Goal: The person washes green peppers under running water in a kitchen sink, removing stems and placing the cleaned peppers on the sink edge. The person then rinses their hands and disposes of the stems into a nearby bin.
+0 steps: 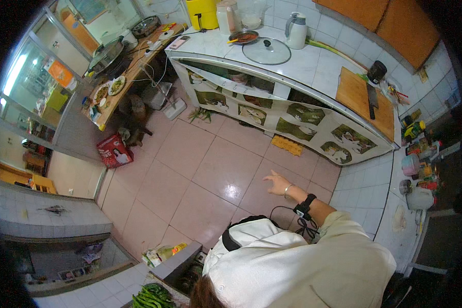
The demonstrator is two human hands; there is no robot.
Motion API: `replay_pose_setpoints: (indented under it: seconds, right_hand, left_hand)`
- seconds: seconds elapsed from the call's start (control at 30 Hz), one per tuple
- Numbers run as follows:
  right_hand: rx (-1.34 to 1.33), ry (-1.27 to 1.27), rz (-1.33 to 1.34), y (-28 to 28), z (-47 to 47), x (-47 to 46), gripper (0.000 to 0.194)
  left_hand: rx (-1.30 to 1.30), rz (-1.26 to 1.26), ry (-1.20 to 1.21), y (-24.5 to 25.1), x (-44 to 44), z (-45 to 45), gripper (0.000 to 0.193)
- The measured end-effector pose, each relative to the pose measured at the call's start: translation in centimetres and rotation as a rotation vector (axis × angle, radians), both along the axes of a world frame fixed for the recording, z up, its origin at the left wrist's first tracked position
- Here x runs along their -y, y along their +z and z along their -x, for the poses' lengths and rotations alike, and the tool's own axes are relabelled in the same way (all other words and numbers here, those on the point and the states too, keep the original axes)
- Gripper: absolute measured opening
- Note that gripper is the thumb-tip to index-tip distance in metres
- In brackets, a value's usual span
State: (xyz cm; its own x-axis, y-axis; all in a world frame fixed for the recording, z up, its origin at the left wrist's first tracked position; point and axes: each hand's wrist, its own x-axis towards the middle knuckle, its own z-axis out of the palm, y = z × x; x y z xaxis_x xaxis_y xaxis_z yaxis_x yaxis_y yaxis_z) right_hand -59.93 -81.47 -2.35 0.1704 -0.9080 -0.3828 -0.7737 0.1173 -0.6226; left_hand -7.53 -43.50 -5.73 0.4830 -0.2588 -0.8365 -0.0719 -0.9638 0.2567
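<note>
My right hand [278,183] hangs over the pink tiled floor [184,181], holding nothing, its fingers spread. A bracelet and a black strapped device [304,208] with a cable are on that wrist and forearm. My left hand is out of view. Beyond the right hand, a yellow mat [287,146] lies on the floor by the counter's printed curtain [250,114]. On the counter are a glass lid [271,56], a dish of red food [248,37] with a yellow-handled utensil, and a wooden cutting board [348,90]. A cleaver [372,102] rests on the board.
Left, a wooden table [133,73] holds plates of food [116,85] and a lidded pan [107,56]. A red box [114,152] stands on the floor. Bottles and jars [419,196] line the right ledge. Green peppers [153,296] lie at the bottom edge.
</note>
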Motion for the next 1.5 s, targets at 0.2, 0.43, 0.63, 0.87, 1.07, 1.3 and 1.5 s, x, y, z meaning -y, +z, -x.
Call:
replay_pose_setpoints:
  seconds: [0.2, 0.43, 0.63, 0.87, 1.07, 1.3, 1.5]
  right_hand:
    - [0.019, 0.04, -0.081, 0.9, -0.9, 3.0, 0.047]
    - [-0.164, 0.124, -0.003, -0.9, -0.5, 4.0, 0.038]
    - [0.023, 0.174, -0.098, -0.3, 0.1, 5.4, 0.043]
    - [-0.073, 0.096, -0.189, -0.4, 0.4, 7.5, 0.039]
    - [-0.064, 0.004, -0.29, 0.4, 0.6, 13.7, 0.042]
    - [-0.049, -0.105, -0.265, 5.1, -1.9, 25.2, 0.042]
    - [-0.001, -0.094, -0.157, 5.6, -3.7, 33.8, 0.038]
  left_hand:
    - [-0.009, -0.007, 0.04, -0.4, 1.1, 0.8, 0.023]
    - [-0.025, -0.018, 0.078, -0.5, 3.1, 0.9, 0.023]
    - [-0.043, -0.01, 0.079, 0.0, 7.0, -0.7, 0.023]
    - [-0.087, -0.044, 0.023, -0.7, 16.5, -4.7, 0.023]
    - [-0.124, -0.097, -0.045, -2.5, 30.8, -10.6, 0.023]
    - [-0.22, -0.117, 0.121, -1.7, 51.0, -21.7, 0.022]
    - [-0.043, 0.27, -0.081, -3.6, 69.3, -22.5, 0.015]
